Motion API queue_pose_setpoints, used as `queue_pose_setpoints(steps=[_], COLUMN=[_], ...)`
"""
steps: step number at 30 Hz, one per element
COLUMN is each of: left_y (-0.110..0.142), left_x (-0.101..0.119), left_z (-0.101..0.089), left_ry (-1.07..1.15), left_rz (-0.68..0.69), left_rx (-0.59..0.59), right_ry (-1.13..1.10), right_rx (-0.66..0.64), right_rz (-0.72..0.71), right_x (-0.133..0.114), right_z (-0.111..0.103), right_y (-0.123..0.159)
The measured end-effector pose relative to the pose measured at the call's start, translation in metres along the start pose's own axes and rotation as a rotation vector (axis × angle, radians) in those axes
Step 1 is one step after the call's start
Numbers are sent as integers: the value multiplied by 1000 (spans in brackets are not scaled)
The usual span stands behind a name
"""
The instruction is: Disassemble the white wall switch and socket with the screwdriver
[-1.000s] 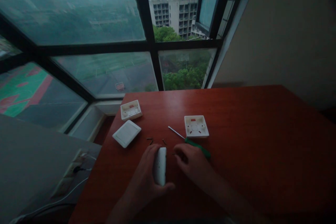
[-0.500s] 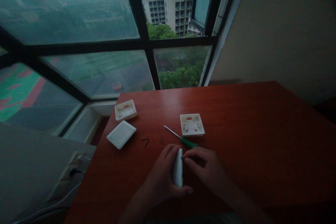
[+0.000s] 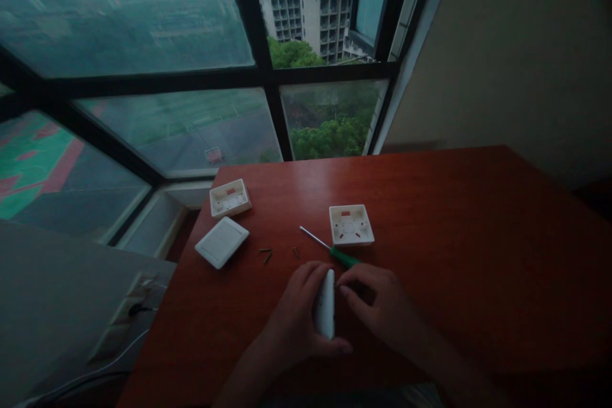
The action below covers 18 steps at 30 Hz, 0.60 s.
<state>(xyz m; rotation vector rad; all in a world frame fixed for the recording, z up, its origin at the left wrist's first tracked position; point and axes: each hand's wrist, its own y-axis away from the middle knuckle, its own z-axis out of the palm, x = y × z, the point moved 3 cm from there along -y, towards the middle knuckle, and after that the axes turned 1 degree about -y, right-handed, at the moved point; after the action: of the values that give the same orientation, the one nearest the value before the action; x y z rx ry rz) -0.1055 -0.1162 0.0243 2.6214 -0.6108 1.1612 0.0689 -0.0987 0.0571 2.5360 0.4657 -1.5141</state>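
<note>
My left hand (image 3: 303, 312) is closed around a white switch panel (image 3: 326, 306), which it holds on edge above the table. Against the panel's right face, my right hand (image 3: 375, 296) pinches a small screw (image 3: 337, 285) between thumb and forefinger; most of the screw is hidden by the fingertips. A screwdriver (image 3: 343, 257) with a green handle lies just beyond my right hand. Its shaft points to the far left. Loose screws (image 3: 267, 257) rest on the table left of the screwdriver tip.
One white mounting box (image 3: 351, 239) stands open side up behind the screwdriver. Another white box (image 3: 232, 207) sits at the far left, with a second white panel (image 3: 222, 242) lying in front of it. The reddish table (image 3: 454, 236) borders a window.
My right fingertips have drawn very slightly away from the panel's face, still pinching the screw. The whole view has shifted a little; the things on the table lie as before.
</note>
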Motion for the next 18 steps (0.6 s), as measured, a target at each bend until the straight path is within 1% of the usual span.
queue_pose_setpoints(steps=[4, 6, 12, 14, 18], left_y=[0, 1, -1, -2, -5], left_x=[-1, -2, 0, 2, 6], left_z=[0, 0, -2, -4, -8], left_ry=[-13, -18, -42, -56, -79], left_rz=[17, 35, 64, 69, 82], left_rx=[24, 36, 62, 61, 56], right_ry=[88, 163, 537, 606, 649], right_rx=[-54, -79, -184, -227, -281], right_rz=[-53, -102, -273, -299, -303], right_x=[-3, -7, -18, -20, -19], right_z=[-1, -1, 1, 2, 2], right_y=[0, 1, -2, -3, -5])
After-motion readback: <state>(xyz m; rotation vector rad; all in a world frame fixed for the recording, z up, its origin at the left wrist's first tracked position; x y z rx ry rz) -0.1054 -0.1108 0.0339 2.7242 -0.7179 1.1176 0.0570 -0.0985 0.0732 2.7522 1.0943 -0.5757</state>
